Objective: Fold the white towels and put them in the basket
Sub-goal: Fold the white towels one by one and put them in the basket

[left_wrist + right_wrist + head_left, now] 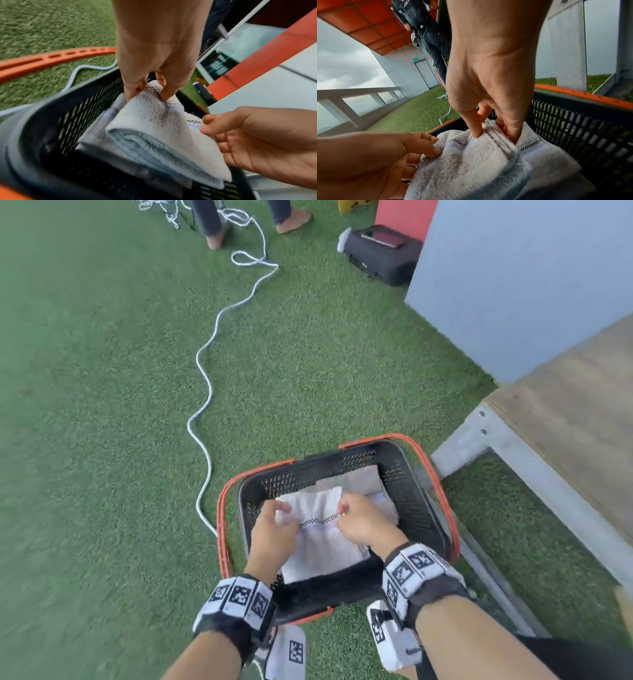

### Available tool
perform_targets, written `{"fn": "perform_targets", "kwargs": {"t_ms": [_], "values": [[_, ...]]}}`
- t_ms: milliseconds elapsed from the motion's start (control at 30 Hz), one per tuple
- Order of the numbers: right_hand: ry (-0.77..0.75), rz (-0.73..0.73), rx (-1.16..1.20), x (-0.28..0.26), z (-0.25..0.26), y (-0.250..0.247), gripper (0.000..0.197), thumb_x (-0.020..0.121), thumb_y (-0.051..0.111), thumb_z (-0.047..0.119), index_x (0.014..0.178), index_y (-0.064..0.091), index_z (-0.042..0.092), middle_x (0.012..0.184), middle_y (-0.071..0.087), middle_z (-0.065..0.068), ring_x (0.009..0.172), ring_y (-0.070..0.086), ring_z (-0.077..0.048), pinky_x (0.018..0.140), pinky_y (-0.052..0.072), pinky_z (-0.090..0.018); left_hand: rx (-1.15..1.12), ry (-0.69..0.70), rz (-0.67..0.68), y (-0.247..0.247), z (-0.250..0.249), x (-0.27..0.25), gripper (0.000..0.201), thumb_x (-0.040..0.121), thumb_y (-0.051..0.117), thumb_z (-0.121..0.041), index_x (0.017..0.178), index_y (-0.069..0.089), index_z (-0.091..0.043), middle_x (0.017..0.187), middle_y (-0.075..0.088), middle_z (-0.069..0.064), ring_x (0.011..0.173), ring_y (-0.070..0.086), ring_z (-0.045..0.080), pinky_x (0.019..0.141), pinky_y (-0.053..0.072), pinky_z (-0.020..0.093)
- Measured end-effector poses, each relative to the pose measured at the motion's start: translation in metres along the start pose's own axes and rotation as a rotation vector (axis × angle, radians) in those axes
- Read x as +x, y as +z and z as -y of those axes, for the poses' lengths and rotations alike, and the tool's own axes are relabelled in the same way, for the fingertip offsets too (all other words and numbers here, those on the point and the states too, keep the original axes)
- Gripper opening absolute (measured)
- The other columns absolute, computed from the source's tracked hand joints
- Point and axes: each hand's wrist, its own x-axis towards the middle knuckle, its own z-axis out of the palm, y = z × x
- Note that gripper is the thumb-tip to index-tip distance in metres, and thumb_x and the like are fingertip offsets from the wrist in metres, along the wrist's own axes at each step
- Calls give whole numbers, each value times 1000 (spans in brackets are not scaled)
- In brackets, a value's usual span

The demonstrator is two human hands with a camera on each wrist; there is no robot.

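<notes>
A black mesh basket [419, 501] with orange handles [222, 515] stands on green turf. Both my hands hold a folded white towel [320, 546] with a checked stripe, low inside the basket. My left hand [281, 511] pinches its far left corner, seen close in the left wrist view [150, 90]. My right hand [342, 511] pinches the stacked layers at the far right edge [494, 135]. Under it lies another folded white towel [363, 478], partly covered. The held towel [154, 121] sags between the hands; its thick folded edge [462, 169] faces me.
A white cable [205, 392] snakes over the turf left of the basket. A wooden bench with a grey metal frame [513, 446] stands close on the right. Farther off are a black case [380, 254], a grey wall panel [513, 285] and a person's feet [219, 236].
</notes>
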Motion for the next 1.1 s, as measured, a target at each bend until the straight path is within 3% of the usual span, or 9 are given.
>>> {"fn": "perform_targets", "kwargs": {"t_ms": [233,300,400,533,667,767,867,1000,1100], "values": [[-1,95,115,44,-7,28,19,90,49,3,103,58,13,95,57,-1,84,54,-19,76,44,-30,19,-102,-118,9,8,26,26,96,55,-14,121,52,-22,92,56,-7,68,54,6,47,38,16],[5,109,148,50,-8,30,23,91,51,6,108,59,18,105,58,-2,80,53,-16,69,43,-27,74,-123,-78,11,12,31,40,96,56,-13,134,49,-22,108,60,-5,77,57,9,56,45,14],[9,69,160,51,-14,19,28,94,51,11,119,59,23,98,57,5,70,53,-8,56,36,-21,149,-148,-36,15,16,34,56,93,55,-11,146,41,-19,139,50,10,99,61,21,74,52,30],[15,47,151,45,-19,-4,27,98,49,15,122,60,19,119,57,4,104,50,-10,86,37,-24,251,-139,21,23,14,25,58,95,53,-13,150,36,-12,151,33,17,98,61,23,71,46,23],[-3,49,98,39,-21,-10,25,99,45,14,118,61,18,114,56,6,110,52,-14,88,37,-27,293,-132,64,23,10,23,55,95,52,-14,148,37,-19,144,37,17,75,52,9,62,43,19],[18,157,-46,35,-25,11,30,98,40,19,115,65,20,119,62,-1,114,57,-22,98,45,-36,342,-146,107,19,9,21,54,94,51,-12,147,42,-18,135,54,14,91,60,19,71,47,23],[17,210,-149,44,-24,32,43,92,39,16,126,61,30,141,52,-6,131,43,-30,112,35,-40,367,-136,122,17,6,27,52,93,49,-8,144,46,-18,138,53,14,86,56,14,61,44,13],[56,209,-207,68,-15,50,51,93,38,19,141,51,21,152,37,-11,139,32,-33,114,30,-42,421,-114,95,17,-1,41,52,90,50,-2,140,51,-13,143,48,15,119,54,26,92,46,27],[40,175,-204,78,-16,57,43,92,41,17,130,60,13,143,47,-10,129,43,-31,110,37,-43,458,-144,51,18,-1,43,43,91,54,-3,134,55,0,135,56,17,116,59,27,82,45,21]]}}
